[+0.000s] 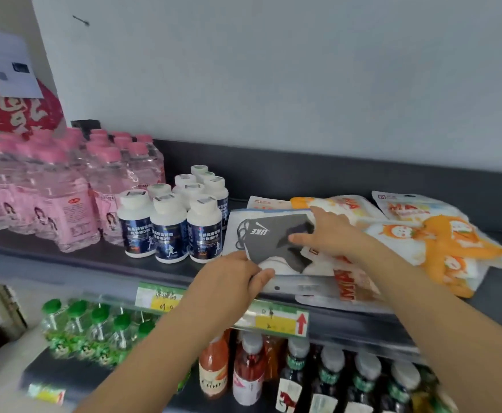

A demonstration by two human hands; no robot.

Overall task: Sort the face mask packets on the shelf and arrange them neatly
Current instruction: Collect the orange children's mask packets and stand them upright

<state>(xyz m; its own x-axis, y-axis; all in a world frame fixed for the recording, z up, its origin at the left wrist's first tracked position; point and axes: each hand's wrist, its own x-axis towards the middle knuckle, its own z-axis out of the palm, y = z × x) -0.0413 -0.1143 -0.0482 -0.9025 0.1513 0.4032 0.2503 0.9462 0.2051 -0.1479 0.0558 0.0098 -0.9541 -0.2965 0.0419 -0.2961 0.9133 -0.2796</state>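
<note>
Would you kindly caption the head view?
Left hand grips grey mask packet; right hand rests flat on it, beside orange packets on shelf.

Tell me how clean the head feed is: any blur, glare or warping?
Head view: soft even light, no glare; pink-capped water bottles at the left edge are blurred, as are the green-capped bottles below; the shelf bows from wide-angle distortion; the grey mask packet is fairly sharp.

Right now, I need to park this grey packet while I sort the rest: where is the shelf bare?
Bare shelf shows at the front right corner, beyond the orange packets, and in a narrow strip in front of the pink bottles and white bottles. The middle is crowded: the packets overlap, the grey packet close beside the white bottles.
</note>
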